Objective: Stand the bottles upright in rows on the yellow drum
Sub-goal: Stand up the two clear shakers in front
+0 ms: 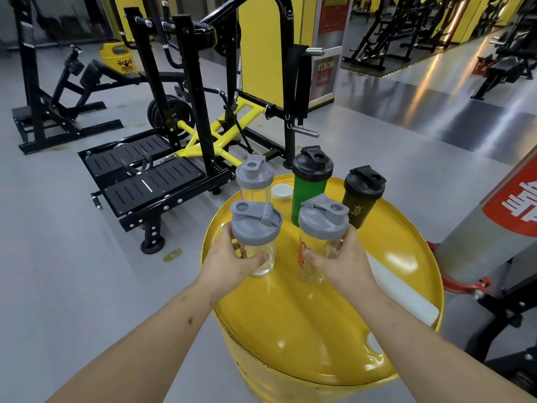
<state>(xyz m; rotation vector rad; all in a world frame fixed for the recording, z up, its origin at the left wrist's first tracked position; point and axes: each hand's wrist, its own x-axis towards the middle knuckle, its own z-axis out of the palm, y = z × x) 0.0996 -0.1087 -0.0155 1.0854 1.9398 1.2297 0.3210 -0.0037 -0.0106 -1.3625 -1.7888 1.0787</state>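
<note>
The left hand [229, 261] has its grip closed around a clear bottle with a grey lid [255, 237], held upright near the left edge of the yellow drum [319, 330]. The right hand [345, 261] wraps a clear bottle with orange lettering [318, 242], also upright, just beside it. Behind them, along the far edge, stand another clear bottle [254, 177], a green bottle [309, 184] and a black bottle [361, 196], all upright, with a small white cap [282, 191] between the first two.

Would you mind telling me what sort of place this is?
Most likely a gym: a black and yellow weight machine loaded with weight plates stands on the floor, and shaker bottles sit on a yellow drum.
</note>
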